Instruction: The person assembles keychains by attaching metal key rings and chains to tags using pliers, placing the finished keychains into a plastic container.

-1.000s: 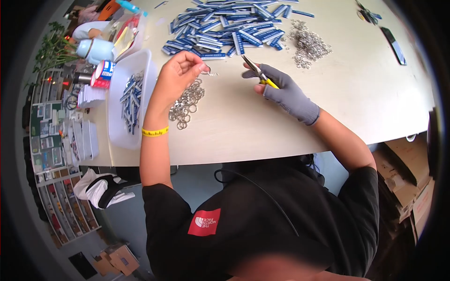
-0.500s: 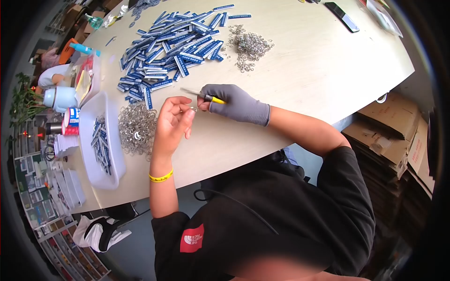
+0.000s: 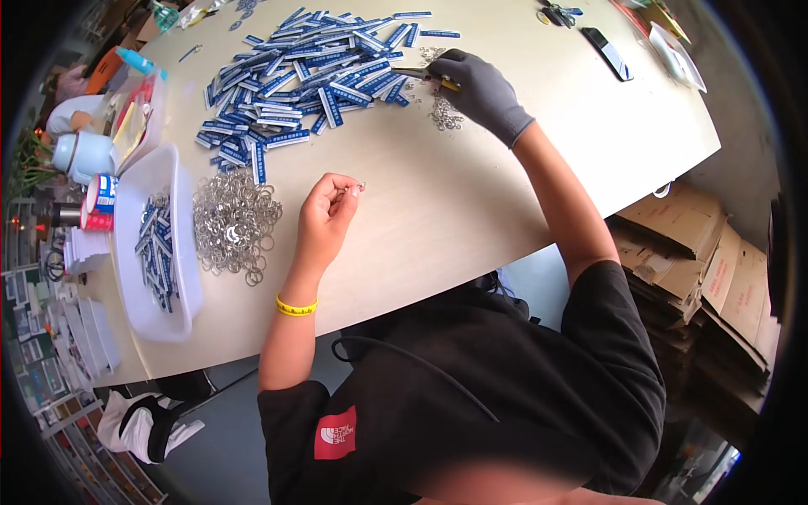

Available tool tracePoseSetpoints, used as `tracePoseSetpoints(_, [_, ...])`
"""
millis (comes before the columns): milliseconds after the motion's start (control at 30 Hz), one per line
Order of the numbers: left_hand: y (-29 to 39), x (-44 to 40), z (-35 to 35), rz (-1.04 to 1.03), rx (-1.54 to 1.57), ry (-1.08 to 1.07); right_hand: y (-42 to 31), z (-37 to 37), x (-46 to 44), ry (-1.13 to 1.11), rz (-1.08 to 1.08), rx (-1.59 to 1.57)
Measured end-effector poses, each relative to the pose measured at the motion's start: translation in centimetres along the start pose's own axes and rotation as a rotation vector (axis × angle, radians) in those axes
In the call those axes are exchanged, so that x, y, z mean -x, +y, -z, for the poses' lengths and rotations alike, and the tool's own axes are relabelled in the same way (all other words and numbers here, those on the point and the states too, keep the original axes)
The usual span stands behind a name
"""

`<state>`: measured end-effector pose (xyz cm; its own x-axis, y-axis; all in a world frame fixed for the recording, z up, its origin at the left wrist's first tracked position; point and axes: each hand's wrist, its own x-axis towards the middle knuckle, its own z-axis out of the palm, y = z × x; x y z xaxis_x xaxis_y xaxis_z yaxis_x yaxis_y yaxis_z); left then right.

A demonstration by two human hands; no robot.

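Note:
Bare, my left hand (image 3: 328,210) is pinched over the table around a small metal piece (image 3: 361,186) at its fingertips. My right hand (image 3: 484,91), in a grey fingerless glove, is closed on yellow-handled pliers (image 3: 449,83). The pliers' tips point left, at the right edge of a heap of blue-and-white strips (image 3: 324,63). Beneath and beside the gloved hand lies a pile of small metal links (image 3: 446,114), partly hidden by it. Left of my left hand spreads a pile of metal rings (image 3: 236,220).
A white bin (image 3: 187,278) with blue strips stands at the left. Behind it are a red-and-blue tub (image 3: 101,194) and a light-blue jug (image 3: 74,155). A phone (image 3: 606,54) and scissors (image 3: 557,13) lie far right. Cardboard (image 3: 673,220) is stacked beyond the table. Another person's arm shows upper left.
My right hand has moved with the pliers from beside my left hand up and right to the link pile. My left hand stays over the table, its fingers now more closed.

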<state>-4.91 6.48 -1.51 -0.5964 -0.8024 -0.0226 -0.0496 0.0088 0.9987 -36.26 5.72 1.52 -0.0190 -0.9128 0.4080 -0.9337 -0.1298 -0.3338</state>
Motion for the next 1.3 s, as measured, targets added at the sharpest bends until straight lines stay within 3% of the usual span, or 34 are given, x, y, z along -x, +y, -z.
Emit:
tracePoseSetpoints(267, [0.4, 0.0, 0.8, -0.011, 0.059, 0.06, 0.4, -1.7, -3.3, -0.364, 0.139, 0.178])
tracePoseSetpoints(500, [1.3, 0.3, 0.8, -0.022, 0.127, 0.066, 0.7, -2.5, -3.3, -0.304, 0.221, 0.188])
tracePoseSetpoints(567, [1.4, 0.4, 1.0, -0.011, 0.125, 0.048, 0.0, -1.8, -2.9, -0.22, 0.238, 0.122])
tracePoseSetpoints(667, [0.9, 0.2, 0.6, -0.102, 0.094, 0.083, -3.3, -1.0, -1.4, -0.221, -0.036, -0.316])
tracePoseSetpoints(700, [0.9, 0.3, 0.7, -0.081, 0.088, 0.08, -4.8, -0.3, -0.9, -0.228, 0.038, -0.455])
tracePoseSetpoints(833, [0.6, 0.2, 0.5, -0.106, 0.113, 0.09, -8.1, -1.0, 1.8, -0.407, -0.035, -0.819])
tracePoseSetpoints(933, [0.3, 0.0, 0.3, -0.11, 0.102, 0.101, -9.9, -1.4, 2.9, -0.487, -0.109, -0.841])
tracePoseSetpoints(1167, [0.3, 0.1, 0.5, -0.12, 0.001, 0.1, -10.0, -2.8, 3.8, -0.332, -0.095, -0.975])
tracePoseSetpoints(1300, [0.1, 0.1, 0.2, -0.115, 0.009, 0.089, -10.3, -2.9, 4.0, -0.361, -0.237, -1.124])
